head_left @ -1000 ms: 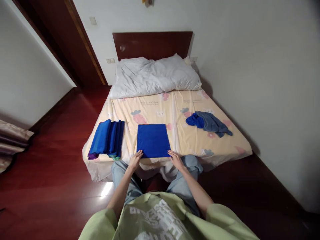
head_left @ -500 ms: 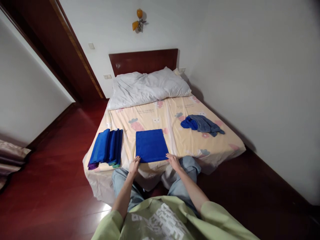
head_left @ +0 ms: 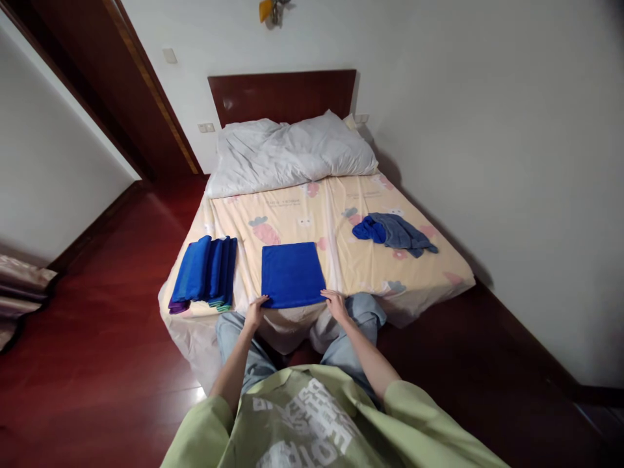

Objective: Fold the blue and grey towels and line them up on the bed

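A blue cloth (head_left: 292, 274), folded into a flat near-square, lies at the front edge of the bed. My left hand (head_left: 255, 313) touches its near left corner, fingers stretched out onto the edge. At the near right corner rests my right hand (head_left: 335, 304), its fingers also extended and lying on the cloth. Neither thumb shows clearly. Left of the cloth is a row of folded blue cloths (head_left: 205, 270), with purple and green edges at the bottom. To the right sits a crumpled heap of blue and grey cloth (head_left: 394, 233).
The bed (head_left: 287, 211) has a cream sheet with carrot prints. A white quilt (head_left: 292, 153) lies across its far end, before a dark wooden headboard (head_left: 283, 94). My legs stand against the near edge. Dark red floor (head_left: 107, 312) runs along the left side.
The camera view has tilted downward, so the bed sits higher in the picture. Both hands stay at the near corners of the flat blue cloth, with only slight finger movement.
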`<control>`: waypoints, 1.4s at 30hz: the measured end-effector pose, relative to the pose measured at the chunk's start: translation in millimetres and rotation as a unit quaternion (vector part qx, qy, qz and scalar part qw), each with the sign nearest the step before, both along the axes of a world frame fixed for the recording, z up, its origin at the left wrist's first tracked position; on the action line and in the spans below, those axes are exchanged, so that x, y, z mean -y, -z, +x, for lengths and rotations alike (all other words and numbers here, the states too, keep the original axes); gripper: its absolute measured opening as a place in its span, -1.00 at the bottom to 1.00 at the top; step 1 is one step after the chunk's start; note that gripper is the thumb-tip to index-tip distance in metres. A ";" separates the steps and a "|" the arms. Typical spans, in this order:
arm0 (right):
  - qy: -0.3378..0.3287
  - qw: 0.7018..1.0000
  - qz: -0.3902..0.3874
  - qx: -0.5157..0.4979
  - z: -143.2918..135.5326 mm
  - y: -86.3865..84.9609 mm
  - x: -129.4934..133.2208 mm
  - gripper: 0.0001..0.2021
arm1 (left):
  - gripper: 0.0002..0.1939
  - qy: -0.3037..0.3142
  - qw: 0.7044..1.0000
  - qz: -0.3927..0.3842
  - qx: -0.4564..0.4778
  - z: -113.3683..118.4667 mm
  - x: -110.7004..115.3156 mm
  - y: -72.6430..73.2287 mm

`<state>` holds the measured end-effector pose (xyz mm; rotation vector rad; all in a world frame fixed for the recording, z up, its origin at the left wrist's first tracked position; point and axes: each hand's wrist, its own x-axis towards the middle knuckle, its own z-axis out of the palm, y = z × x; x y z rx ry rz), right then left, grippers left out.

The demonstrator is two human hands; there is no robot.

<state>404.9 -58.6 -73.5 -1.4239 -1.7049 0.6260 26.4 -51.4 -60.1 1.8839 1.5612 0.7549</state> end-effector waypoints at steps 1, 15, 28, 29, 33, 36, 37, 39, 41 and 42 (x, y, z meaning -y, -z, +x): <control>0.012 1.000 -0.004 -0.016 -0.9 -0.1 -0.8 -0.56 | -0.44 -0.019 1.000 -0.010 0.012 0.8 -1.6 -2.2; 0.122 0.977 -0.053 -0.167 -6.9 -12.0 -19.2 -0.68 | -0.58 -0.145 0.982 -0.038 0.112 9.2 -9.9 -21.6; 0.108 0.987 -0.085 -0.088 0.9 5.4 -36.5 -0.66 | -0.61 -0.172 0.984 -0.046 0.006 6.7 -20.1 -14.0; 0.107 0.987 -0.090 -0.085 1.1 6.6 -38.2 -0.65 | -0.62 -0.176 0.983 -0.050 0.005 6.9 -21.5 -14.5; 0.114 0.985 -0.099 -0.081 2.0 10.0 -41.1 -0.63 | -0.64 -0.182 0.981 -0.060 0.002 7.0 -24.4 -15.1; 0.118 0.985 -0.091 -0.085 1.9 9.7 -40.2 -0.63 | -0.65 -0.190 0.980 -0.062 0.003 8.6 -23.7 -14.6; 0.120 0.985 -0.089 -0.084 1.5 9.1 -39.9 -0.63 | -0.65 -0.193 0.979 -0.062 0.005 9.5 -23.3 -14.6; 0.125 0.985 -0.089 -0.080 0.3 7.5 -39.6 -0.63 | -0.65 -0.202 0.977 -0.065 0.009 11.4 -22.4 -14.9; 0.128 0.985 -0.093 -0.075 -1.1 5.5 -39.8 -0.64 | -0.66 -0.212 0.975 -0.068 0.011 13.1 -22.0 -15.6; 0.130 0.984 -0.095 -0.074 -1.8 4.5 -40.1 -0.64 | -0.67 -0.216 0.974 -0.069 0.011 13.6 -22.0 -15.8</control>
